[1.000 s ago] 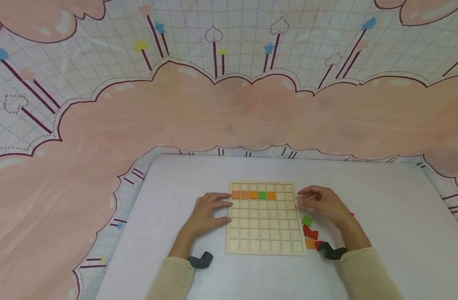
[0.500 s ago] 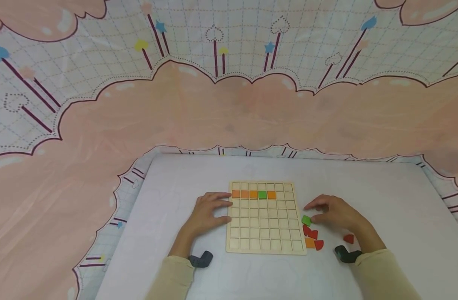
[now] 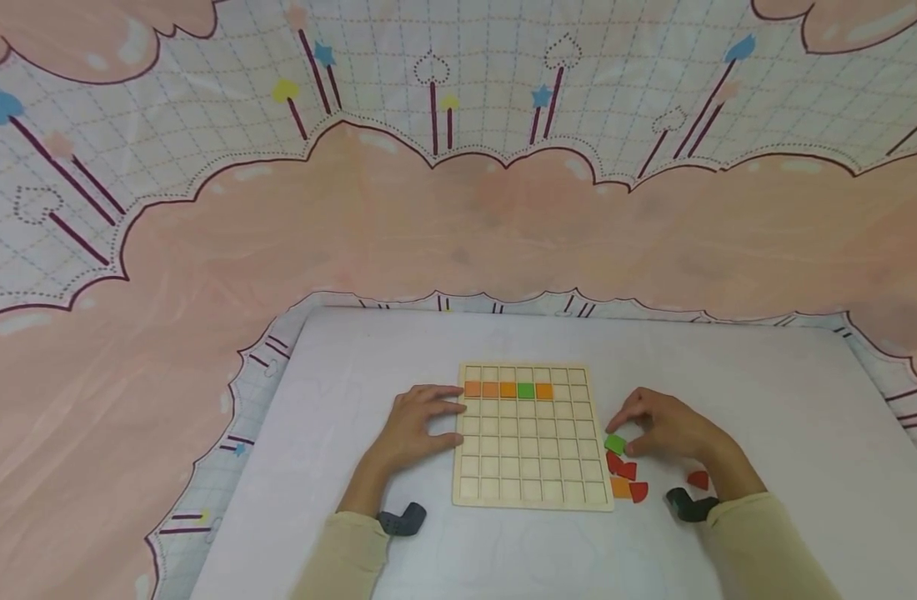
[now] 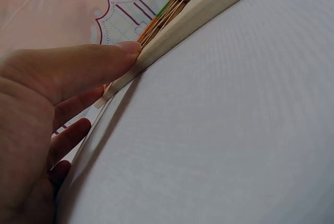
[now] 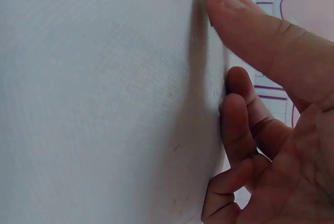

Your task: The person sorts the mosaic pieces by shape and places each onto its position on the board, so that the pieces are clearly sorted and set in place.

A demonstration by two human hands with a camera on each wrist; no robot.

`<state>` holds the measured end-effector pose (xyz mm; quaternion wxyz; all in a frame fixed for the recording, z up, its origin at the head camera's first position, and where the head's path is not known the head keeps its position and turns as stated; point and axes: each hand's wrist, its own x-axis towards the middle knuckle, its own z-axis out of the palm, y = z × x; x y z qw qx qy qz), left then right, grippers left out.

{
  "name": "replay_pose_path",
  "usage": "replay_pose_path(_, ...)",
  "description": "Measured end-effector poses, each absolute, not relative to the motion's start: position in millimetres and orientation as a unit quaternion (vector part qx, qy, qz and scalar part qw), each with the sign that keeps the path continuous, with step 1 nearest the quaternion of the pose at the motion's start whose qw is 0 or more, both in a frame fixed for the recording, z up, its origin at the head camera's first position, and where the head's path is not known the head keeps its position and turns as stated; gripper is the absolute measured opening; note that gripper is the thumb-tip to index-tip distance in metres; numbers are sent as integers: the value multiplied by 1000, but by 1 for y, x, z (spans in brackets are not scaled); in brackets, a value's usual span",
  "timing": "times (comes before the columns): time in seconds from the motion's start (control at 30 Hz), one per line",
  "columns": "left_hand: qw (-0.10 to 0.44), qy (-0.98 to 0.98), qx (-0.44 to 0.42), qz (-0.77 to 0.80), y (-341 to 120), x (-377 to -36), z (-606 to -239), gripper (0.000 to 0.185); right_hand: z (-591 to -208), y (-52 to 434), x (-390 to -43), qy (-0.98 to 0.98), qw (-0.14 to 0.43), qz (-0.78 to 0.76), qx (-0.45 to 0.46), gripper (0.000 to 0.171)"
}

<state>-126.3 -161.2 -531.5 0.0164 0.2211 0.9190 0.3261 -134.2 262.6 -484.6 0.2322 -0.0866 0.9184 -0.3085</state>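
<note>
- Right hand (image 3: 668,427) narrowly brackets a square green tile (image 3: 615,444); whether it pinches, I cannot tell.
- Tile is just right of the gridded wooden board (image 3: 531,448); left hand (image 3: 415,427), spread, touches its left edge.
- Likely step: pickup, needing a secure pinch.

Here's the left sleeve (image 3: 344,554), pale beige, plain, lightly creased, reaching down toward the wrist; and there's the right sleeve (image 3: 764,546), same beige cloth! At each cuff, a dark wrist device, left device (image 3: 403,519) and right device (image 3: 689,506), both nearly black, bent like elbows, with rounded ends.
</note>
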Motion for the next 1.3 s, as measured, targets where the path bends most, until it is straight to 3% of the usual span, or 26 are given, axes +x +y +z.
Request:
replay_pose_path(0.33,19,921,220,322,-162,-127,-533,45,-488,260,-132,935,194,-275,-116,27)
replay_pose_path(0.93,30,922,215,321,-162,-128,-531,46,-489,259,-126,938,177,-295,-46,33)
replay_pose_path(1.3,34,922,214,322,-162,-128,-533,46,-486,259,-128,935,134,-322,-66,29)
